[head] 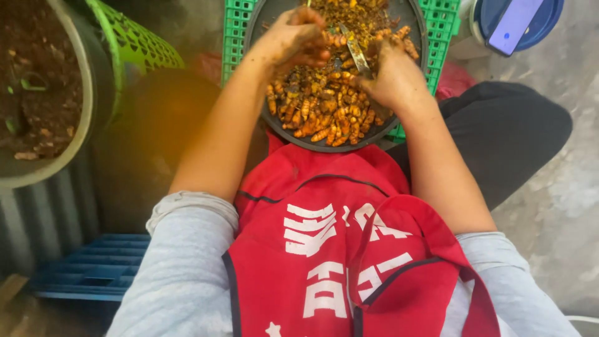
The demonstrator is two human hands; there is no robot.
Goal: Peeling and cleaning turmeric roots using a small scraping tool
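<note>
Red apron (349,262) fills the lower frame; at top centre, the left hand (296,40) pinches a turmeric root (336,40), the right hand (390,78) grips a knife (355,53) over the round tray (324,142). Muddy fingers could slip onto the blade.

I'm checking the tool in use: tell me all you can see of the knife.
The knife shows a short, narrow metal blade smeared with yellow-brown residue, angled diagonally over the turmeric roots. The right hand grips its lower end, hiding the handle. The left hand holds a root beside the blade tip.
</note>
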